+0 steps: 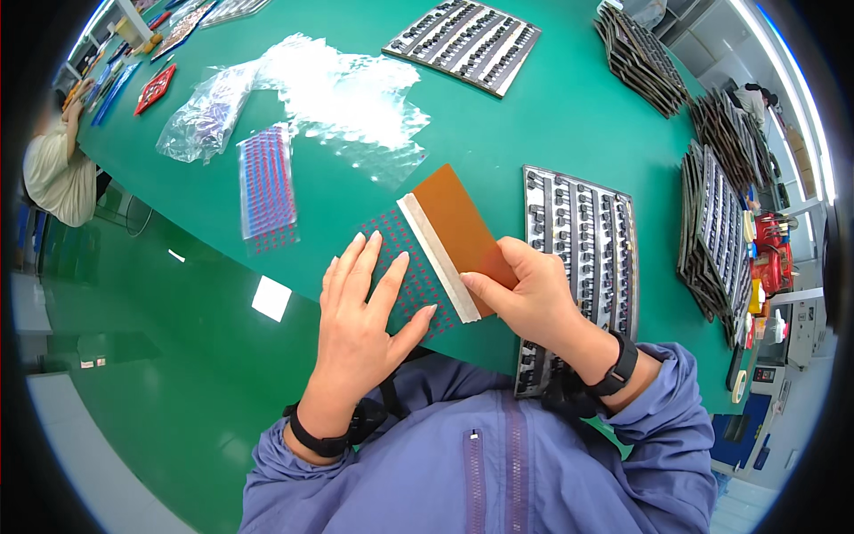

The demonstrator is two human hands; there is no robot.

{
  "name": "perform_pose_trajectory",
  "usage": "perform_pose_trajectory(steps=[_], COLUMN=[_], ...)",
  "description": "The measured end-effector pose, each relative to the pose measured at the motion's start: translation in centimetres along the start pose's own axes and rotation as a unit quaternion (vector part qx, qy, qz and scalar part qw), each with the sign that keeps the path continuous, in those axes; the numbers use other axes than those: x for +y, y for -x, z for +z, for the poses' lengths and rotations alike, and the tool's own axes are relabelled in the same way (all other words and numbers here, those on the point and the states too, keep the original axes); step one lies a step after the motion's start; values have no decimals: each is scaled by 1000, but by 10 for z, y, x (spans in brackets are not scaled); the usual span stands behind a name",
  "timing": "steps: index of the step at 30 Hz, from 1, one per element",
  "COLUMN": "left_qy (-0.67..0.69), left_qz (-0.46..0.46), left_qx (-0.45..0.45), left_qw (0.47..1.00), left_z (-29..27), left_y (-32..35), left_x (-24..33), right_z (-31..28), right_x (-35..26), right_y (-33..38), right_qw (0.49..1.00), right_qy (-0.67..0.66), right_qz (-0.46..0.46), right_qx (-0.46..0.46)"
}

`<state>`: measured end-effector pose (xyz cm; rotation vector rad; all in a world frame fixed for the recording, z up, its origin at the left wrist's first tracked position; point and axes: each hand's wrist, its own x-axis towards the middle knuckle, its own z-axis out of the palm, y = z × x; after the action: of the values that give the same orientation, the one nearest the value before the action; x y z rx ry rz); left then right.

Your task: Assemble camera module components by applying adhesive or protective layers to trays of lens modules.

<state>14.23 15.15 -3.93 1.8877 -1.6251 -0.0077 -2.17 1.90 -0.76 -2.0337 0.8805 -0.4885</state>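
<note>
In my right hand (538, 298) is a flat orange-brown board (455, 214), pinched between thumb and fingers at its near right corner. A pale strip (438, 256) runs along the board's left edge, lying over a sheet with rows of small red marks (411, 267). My left hand (360, 320) rests flat on that sheet, fingers spread, just left of the strip. To the right of my right hand lies a tray with rows of small black parts (583, 240). Its near end reaches the table edge beside my right forearm.
A clear sheet with red and blue marks (267, 187) and a crumpled clear bag (209, 111) lie left on the green table (498, 125). Another parts tray (463, 43) sits at the back. Stacked trays (712, 236) line the right edge. A person (62, 173) is at the far left.
</note>
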Motion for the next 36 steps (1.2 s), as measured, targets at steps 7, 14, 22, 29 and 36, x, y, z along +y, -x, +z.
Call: perform_pose_trajectory(steps=[7,14,22,29,36], left_qy=[5,3,-46,-102,-116], left_qz=[-8,-7,8,32,30], left_qx=[8,11,-34,-64,-70], left_qw=[1000,1000,998,992,990], left_z=[2,3,-16,-10,-7], left_y=[0,1,-17,-50,-54], left_x=[0,-1,3,-7,-7], right_z=[0,0,-1,1,0], right_x=[0,-5,-5,1,-1], right_y=[0,0,-3,-3,-3], right_qw=[1000,1000,999,1000,999], right_qy=[5,4,42,10,25], right_qz=[-6,0,15,27,33], right_qx=[9,8,-5,-2,-10])
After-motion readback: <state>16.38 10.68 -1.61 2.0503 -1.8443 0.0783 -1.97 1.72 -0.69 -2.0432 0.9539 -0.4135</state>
